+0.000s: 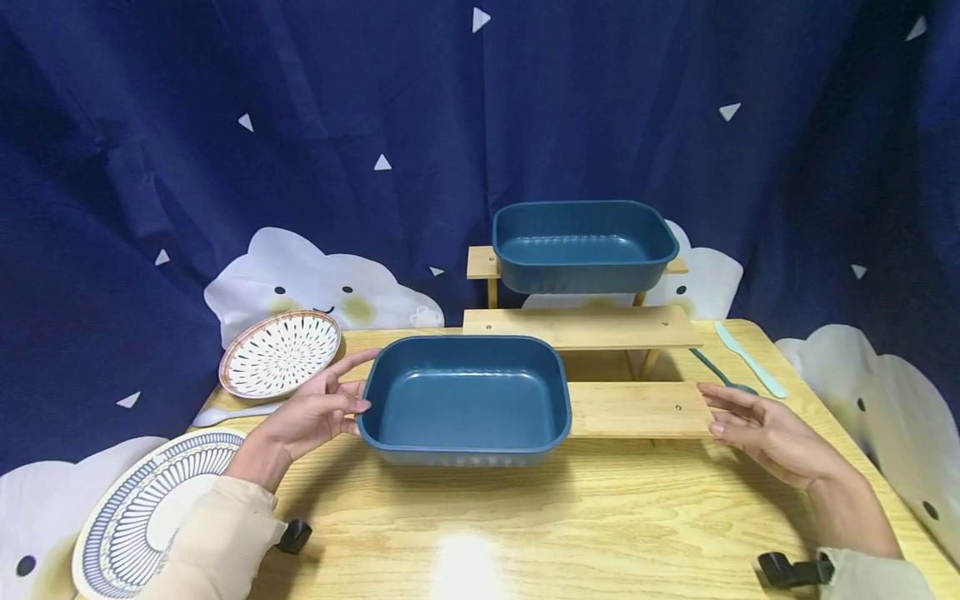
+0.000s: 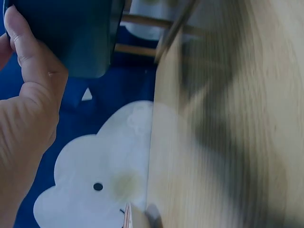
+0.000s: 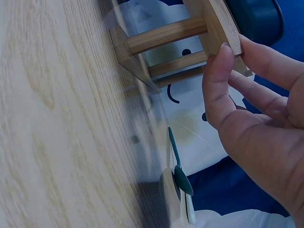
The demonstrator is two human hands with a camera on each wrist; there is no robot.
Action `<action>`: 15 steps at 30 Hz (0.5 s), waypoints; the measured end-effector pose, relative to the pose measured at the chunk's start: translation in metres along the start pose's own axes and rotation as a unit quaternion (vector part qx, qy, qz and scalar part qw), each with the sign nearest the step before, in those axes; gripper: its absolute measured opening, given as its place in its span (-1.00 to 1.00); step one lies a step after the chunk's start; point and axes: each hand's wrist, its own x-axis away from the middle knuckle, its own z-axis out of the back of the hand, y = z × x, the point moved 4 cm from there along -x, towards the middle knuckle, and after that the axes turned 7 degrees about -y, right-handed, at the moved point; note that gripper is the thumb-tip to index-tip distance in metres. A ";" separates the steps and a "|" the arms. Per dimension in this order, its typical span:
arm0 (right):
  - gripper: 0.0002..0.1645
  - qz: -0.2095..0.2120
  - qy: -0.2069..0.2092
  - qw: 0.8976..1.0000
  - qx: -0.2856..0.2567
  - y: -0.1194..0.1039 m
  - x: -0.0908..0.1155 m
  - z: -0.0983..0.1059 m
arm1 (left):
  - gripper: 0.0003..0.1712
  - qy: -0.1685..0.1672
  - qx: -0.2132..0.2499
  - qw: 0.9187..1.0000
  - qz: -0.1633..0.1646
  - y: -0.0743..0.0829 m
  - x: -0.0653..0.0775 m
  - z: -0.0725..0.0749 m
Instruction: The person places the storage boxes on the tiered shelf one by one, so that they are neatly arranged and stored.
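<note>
My left hand (image 1: pixel 311 417) grips the left end of a dark teal rectangular basin (image 1: pixel 465 408), thumb near the rim. That basin overlaps the left part of the lowest board of a three-tier wooden rack (image 1: pixel 637 408). In the left wrist view the thumb lies against the basin's wall (image 2: pixel 76 42). At the other side, my right hand (image 1: pixel 772 437) pinches the right end of the same lowest board, between thumb and fingers in the right wrist view, where the rack's legs (image 3: pixel 166 35) show. A second teal basin (image 1: pixel 585 275) sits on the top board.
Left of the rack are a speckled plate (image 1: pixel 281 358), a pale spoon (image 1: pixel 225 414) and a large blue-patterned plate (image 1: pixel 112 533). A mint knife (image 1: pixel 750 358) and dark green spoon (image 1: pixel 712 367) lie at the right. Behind the wooden table (image 1: pixel 600 517) hangs a blue curtain (image 1: pixel 337 92).
</note>
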 end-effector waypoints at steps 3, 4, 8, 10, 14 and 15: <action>-0.33 -0.001 -0.001 1.000 0.006 0.000 0.000 0.000 | -0.09 0.009 0.000 1.000 0.009 -0.004 -0.006 -0.005; -0.33 0.001 -0.002 1.000 0.005 0.000 0.000 0.000 | -0.08 0.010 -0.002 1.000 0.012 -0.005 -0.008 -0.008; -0.34 0.010 -0.007 1.000 -0.003 -0.001 0.000 0.000 | -0.04 0.015 -0.005 0.999 0.029 -0.010 -0.017 -0.018; -0.34 0.011 -0.008 1.000 -0.007 0.000 0.000 0.001 | -0.02 0.016 -0.004 0.999 0.035 -0.012 -0.022 -0.023; -0.34 0.009 -0.008 1.000 -0.007 0.000 0.000 0.001 | 0.00 0.018 -0.001 0.999 0.043 -0.017 -0.031 -0.034; -0.34 0.008 -0.007 1.000 -0.005 0.001 0.000 0.001 | 0.01 0.019 -0.002 0.999 0.045 -0.017 -0.033 -0.037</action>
